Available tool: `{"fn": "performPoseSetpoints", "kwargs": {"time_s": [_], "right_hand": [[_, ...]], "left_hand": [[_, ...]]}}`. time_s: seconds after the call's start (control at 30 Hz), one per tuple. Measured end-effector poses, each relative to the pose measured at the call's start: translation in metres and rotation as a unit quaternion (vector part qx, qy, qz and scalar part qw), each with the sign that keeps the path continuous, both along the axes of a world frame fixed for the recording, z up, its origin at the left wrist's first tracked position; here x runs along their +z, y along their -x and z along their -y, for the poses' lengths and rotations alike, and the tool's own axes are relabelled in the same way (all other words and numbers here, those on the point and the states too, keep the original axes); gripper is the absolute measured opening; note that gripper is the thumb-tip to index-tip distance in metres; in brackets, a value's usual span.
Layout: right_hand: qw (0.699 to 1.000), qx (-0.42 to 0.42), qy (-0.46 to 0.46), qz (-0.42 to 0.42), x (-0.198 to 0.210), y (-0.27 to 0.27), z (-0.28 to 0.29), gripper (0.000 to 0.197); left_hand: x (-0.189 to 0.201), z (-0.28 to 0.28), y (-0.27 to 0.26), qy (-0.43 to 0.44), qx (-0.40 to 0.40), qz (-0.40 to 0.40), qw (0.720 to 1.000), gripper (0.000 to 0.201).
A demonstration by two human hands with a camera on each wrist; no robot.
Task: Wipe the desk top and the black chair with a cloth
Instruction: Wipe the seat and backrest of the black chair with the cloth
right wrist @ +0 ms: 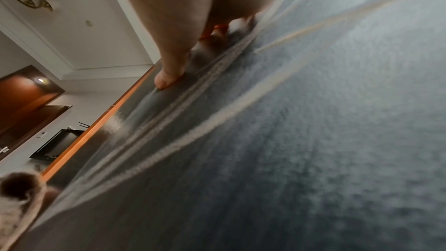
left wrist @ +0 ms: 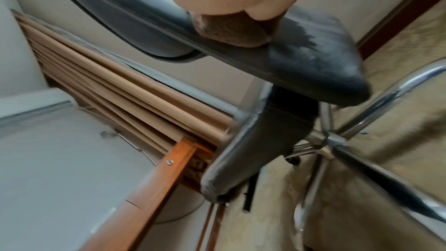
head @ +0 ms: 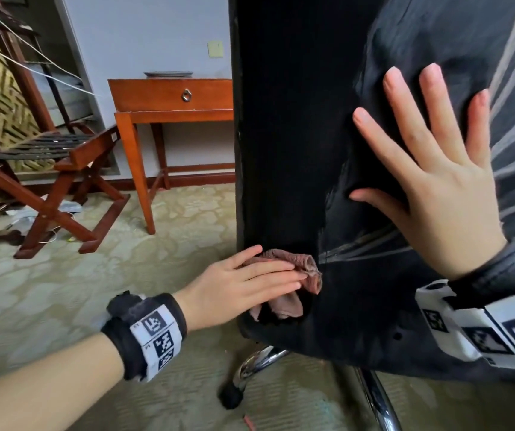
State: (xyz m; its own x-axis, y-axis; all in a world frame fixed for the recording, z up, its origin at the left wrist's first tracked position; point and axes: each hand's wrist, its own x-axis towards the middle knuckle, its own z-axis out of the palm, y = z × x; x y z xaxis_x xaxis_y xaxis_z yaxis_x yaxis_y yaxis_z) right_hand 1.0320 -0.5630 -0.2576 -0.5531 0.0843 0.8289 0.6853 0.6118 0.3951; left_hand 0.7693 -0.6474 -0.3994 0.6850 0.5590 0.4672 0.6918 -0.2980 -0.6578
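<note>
Left hand (head: 243, 287), fingers straight, presses bunched brown cloth (head: 293, 272) against lower edge of black chair (head: 287, 135) back. Right hand (head: 439, 185) spread flat higher up, holding nothing.

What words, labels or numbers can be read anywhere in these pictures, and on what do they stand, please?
No words can be read.
Left wristband: black-and-white square code markers; the tiny print beside them is too small to read.
Right wristband: the same kind of markers, no legible text.
Chair, cloth, side table: no writing shows.
</note>
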Motion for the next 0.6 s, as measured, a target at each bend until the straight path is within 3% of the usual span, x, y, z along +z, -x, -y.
{"fn": "performPoseSetpoints", "kwargs": {"time_s": [0.1, 0.23, 0.3, 0.47, 0.6], "right_hand": [[1.000, -0.003, 0.000, -0.002, 0.000, 0.000, 0.001, 0.075], [1.000, -0.011, 0.001, 0.012, 0.001, -0.002, 0.000, 0.076], [1.000, -0.015, 0.001, 0.014, 0.001, -0.002, 0.000, 0.076], [0.999, -0.034, 0.011, 0.006, -0.007, 0.000, 0.008, 0.078], [0.993, -0.076, 0.034, 0.083, -0.067, -0.008, 0.011, 0.085]], "left_hand": [[-0.041, 0.002, -0.011, 0.035, 0.010, 0.007, 0.999, 0.054], [-0.079, 0.005, -0.018, 0.109, -0.005, -0.103, 0.989, 0.049], [-0.065, 0.002, -0.015, 0.097, -0.024, -0.122, 0.987, 0.051], [0.011, -0.011, -0.013, -0.004, -0.040, -0.031, 0.999, 0.054], [-0.001, -0.010, -0.023, 0.015, -0.034, 0.016, 0.999, 0.051]]}}
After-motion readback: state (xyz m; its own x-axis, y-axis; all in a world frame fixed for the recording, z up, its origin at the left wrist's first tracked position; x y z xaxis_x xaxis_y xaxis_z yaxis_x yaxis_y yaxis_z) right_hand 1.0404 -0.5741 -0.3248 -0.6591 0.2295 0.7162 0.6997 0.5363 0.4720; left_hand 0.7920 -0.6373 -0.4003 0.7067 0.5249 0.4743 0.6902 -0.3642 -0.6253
